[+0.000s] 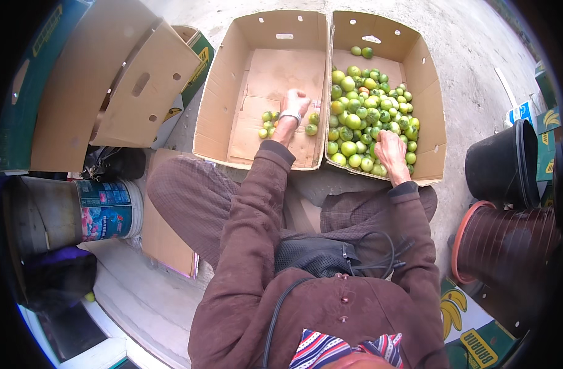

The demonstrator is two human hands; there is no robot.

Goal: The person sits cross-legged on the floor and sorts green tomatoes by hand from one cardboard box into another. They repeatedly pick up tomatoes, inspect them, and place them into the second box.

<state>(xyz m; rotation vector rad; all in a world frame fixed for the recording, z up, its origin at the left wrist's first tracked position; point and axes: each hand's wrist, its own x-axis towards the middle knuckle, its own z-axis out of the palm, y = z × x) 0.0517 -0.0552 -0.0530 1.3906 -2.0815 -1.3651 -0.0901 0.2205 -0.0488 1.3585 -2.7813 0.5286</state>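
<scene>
Two cardboard boxes stand side by side on the ground before me. Above the floor of the left box is my left hand, with a band on its wrist and its fingers curled. Whether anything is inside those fingers is hidden. A few small green tomatoes lie to its left, and a pair of green tomatoes to its right. The right box holds a heap of mostly green tomatoes, some turning orange. My right hand reaches down onto the heap's near side, fingers bent among the tomatoes, their tips hidden.
Large cardboard cartons stand at the left, above a printed plastic bucket on its side. A flat cardboard piece lies beside my leg. At the right are a black bucket, a brown ribbed tub and a banana carton.
</scene>
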